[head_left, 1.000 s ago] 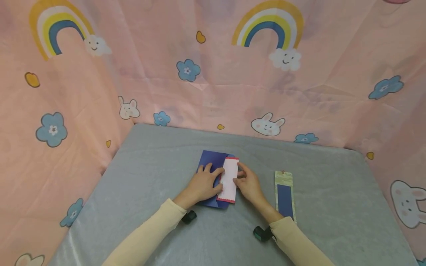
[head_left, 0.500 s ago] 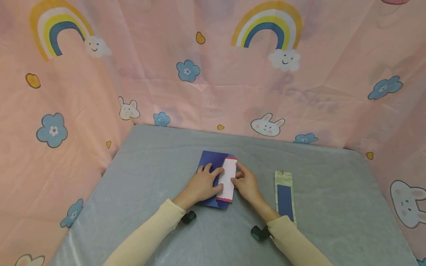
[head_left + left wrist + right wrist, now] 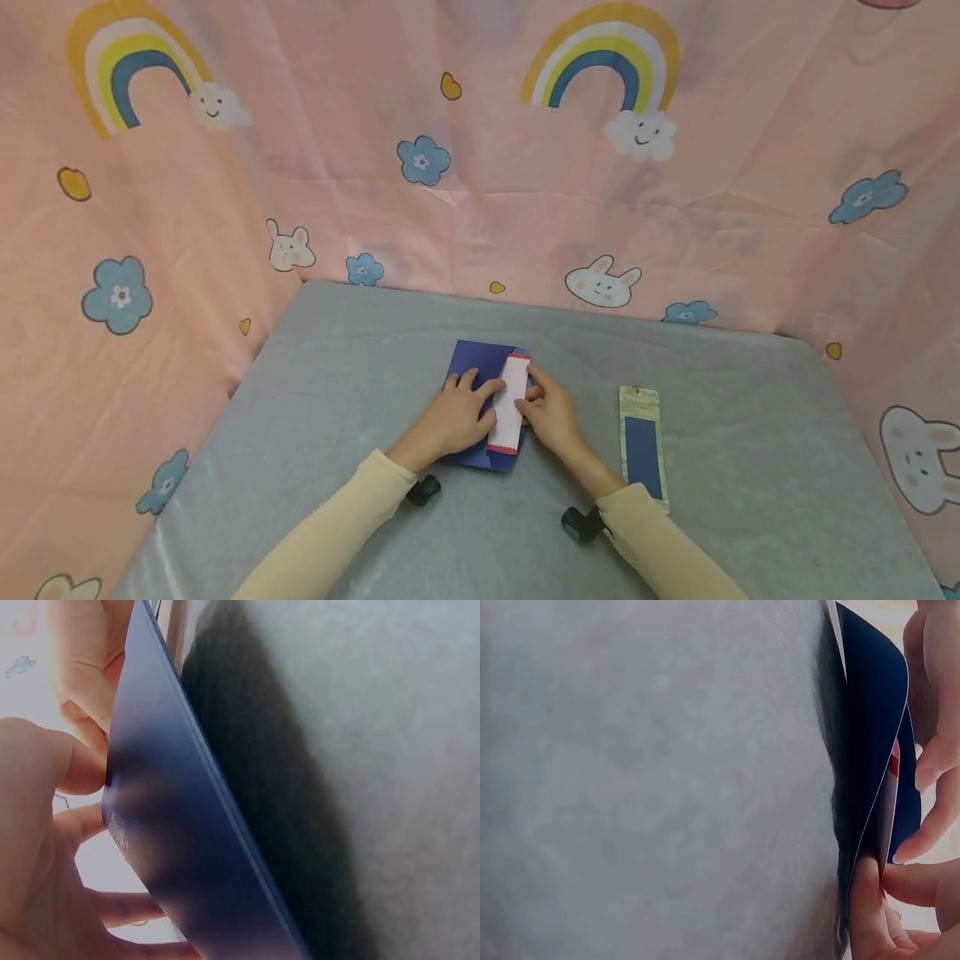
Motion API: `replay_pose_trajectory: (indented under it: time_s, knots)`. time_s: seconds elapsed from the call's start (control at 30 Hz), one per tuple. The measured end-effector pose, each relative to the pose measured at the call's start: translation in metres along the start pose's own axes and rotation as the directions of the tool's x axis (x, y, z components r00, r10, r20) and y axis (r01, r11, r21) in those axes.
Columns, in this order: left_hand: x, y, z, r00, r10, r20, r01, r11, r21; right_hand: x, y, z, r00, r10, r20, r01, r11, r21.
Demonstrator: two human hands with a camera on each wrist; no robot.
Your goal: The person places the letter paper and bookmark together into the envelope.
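Observation:
A dark blue envelope point(image 3: 480, 358) lies on the table before me. My left hand point(image 3: 452, 419) rests on it with fingers spread, thumb and index near its open side. A white card with red ends point(image 3: 509, 403) lies along that side; its left part appears tucked inside the envelope. My right hand point(image 3: 551, 412) pinches the card's right edge between thumb and fingers. In the right wrist view, the card's edge point(image 3: 889, 806) shows between two blue layers, with right-hand fingers point(image 3: 867, 900) around its lower part. The left wrist view shows the envelope point(image 3: 180, 802) tilted against the left-hand fingers.
To the right lies a long narrow piece point(image 3: 642, 454) with a pale green patterned border, a blue panel and a small red bit on top; the right forearm passes close to its lower end. A pink printed curtain point(image 3: 495, 217) stands behind the grey table point(image 3: 765, 433).
My right hand has moved slightly left with the white card, and less of the card's width shows beside the envelope. The left hand stays nearly in place.

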State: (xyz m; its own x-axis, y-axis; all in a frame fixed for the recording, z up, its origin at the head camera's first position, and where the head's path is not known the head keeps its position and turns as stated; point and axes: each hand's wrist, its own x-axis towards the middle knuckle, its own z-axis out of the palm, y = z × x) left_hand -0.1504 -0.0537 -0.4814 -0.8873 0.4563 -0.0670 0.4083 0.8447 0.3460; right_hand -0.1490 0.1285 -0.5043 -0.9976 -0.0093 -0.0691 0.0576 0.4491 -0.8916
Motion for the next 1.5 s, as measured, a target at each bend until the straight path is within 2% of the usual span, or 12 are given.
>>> replay_pose_trajectory:
  time_s: [0.43, 1.0, 1.3, 1.5]
  knots:
    - [-0.001, 0.000, -0.001, 1.000, 0.014, -0.018, -0.014, 1.000, 0.018, 0.003, -0.005, 0.005, 1.000, -0.010, 0.029, 0.010, 1.000, -0.009]
    - [-0.001, -0.002, 0.002, 0.997, 0.035, -0.069, -0.034, 0.999, 0.007, 0.005, -0.001, 0.010, 0.999, 0.052, -0.011, -0.049, 0.986, 0.160]
    - [0.000, -0.003, 0.005, 0.998, 0.010, -0.065, -0.010, 1.000, -0.002, 0.005, 0.003, 0.011, 0.999, 0.037, -0.010, -0.035, 0.985, 0.167]
    - [0.000, -0.003, 0.007, 0.997, 0.003, -0.073, -0.003, 1.000, 0.004, 0.006, 0.002, 0.010, 0.999, 0.031, 0.027, -0.036, 0.983, 0.182]
